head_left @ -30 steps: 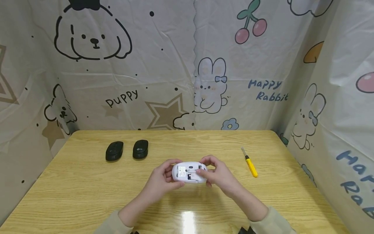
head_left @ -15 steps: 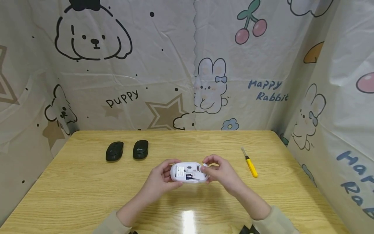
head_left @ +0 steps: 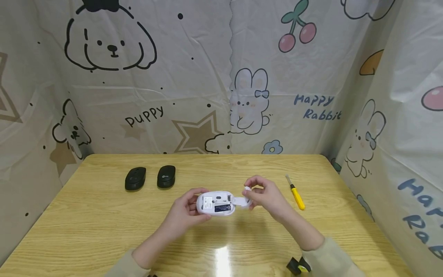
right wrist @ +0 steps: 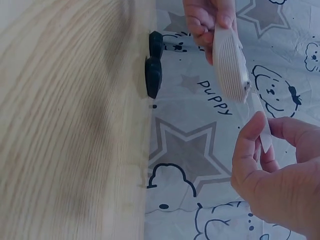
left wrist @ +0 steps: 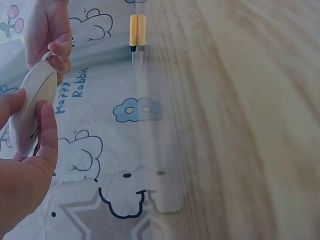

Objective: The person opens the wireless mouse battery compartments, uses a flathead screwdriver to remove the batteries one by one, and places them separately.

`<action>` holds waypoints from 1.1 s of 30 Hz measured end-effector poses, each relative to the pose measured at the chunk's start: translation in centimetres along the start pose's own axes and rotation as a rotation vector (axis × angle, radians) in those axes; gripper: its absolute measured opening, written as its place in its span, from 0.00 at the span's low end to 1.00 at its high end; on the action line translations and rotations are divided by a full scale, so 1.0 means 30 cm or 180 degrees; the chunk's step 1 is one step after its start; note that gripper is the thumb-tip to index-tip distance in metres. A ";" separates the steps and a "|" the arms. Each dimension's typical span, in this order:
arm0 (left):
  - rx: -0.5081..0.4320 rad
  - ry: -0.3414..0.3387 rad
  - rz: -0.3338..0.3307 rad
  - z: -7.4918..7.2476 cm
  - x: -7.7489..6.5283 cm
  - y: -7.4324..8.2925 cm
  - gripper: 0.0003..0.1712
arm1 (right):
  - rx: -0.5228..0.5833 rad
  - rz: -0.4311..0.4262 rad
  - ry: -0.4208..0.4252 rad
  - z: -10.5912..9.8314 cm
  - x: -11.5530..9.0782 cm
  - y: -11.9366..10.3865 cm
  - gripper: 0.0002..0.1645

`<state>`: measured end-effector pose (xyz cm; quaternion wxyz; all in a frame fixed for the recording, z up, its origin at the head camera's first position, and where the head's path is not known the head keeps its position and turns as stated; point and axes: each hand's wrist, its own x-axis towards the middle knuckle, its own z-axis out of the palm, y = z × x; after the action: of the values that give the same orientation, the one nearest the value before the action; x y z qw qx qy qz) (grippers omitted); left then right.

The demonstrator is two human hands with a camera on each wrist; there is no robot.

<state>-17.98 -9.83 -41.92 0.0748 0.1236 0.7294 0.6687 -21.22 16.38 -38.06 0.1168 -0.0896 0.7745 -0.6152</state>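
Observation:
A white computer mouse (head_left: 207, 202) is held above the table with its underside up. My left hand (head_left: 181, 211) grips its left end, thumb along the near side and fingers along the far side. A dark battery (head_left: 222, 208) lies in its uncovered slot. Just right of the mouse, my right hand (head_left: 266, 196) pinches the white battery cover (head_left: 239, 201), whose inner end is right at the mouse's edge. In the right wrist view the cover (right wrist: 262, 127) slants between thumb and fingers, below the ribbed end of the mouse (right wrist: 229, 65).
Two black computer mice (head_left: 135, 179) stand side by side at the back left of the wooden table (head_left: 86, 223). A yellow-handled screwdriver (head_left: 297, 198) lies to the right, beyond the right hand. Printed cloth (head_left: 194, 84) hangs behind and at both sides.
My right hand has drawn the battery cover off the mouse to the right, baring the battery. My left hand has shifted slightly left with the mouse.

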 end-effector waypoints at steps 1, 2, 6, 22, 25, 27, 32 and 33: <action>-0.0011 -0.0003 -0.0009 -0.003 0.000 -0.003 0.39 | -0.0028 0.0004 0.0006 -0.003 0.004 0.000 0.17; -0.0022 -0.0007 -0.0020 -0.006 0.000 -0.006 0.39 | -0.0051 0.0016 0.0019 -0.005 0.009 0.001 0.17; -0.0027 -0.0028 -0.0017 -0.019 -0.007 -0.007 0.39 | -0.0131 0.0030 0.0039 -0.013 0.034 0.006 0.16; -0.0028 -0.0059 -0.0008 -0.048 -0.019 0.012 0.40 | -0.0424 0.0079 0.0075 -0.056 0.161 0.087 0.14; -0.0030 -0.0084 -0.0010 -0.049 -0.019 0.013 0.40 | -0.0477 0.0060 0.0044 -0.064 0.190 0.106 0.16; -0.0025 -0.0101 -0.0007 -0.048 -0.019 0.013 0.40 | -0.0502 0.0040 0.0033 -0.068 0.207 0.117 0.17; -0.0015 -0.0136 0.0003 -0.049 -0.018 0.012 0.39 | -0.0592 0.0043 0.0072 -0.074 0.245 0.139 0.19; -0.0015 -0.0139 0.0004 -0.049 -0.018 0.012 0.39 | -0.0615 0.0044 0.0082 -0.075 0.253 0.144 0.19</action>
<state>-17.83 -11.36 -41.44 0.0906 0.1385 0.7260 0.6675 -29.10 17.31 -42.33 0.1019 -0.0872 0.8322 -0.5380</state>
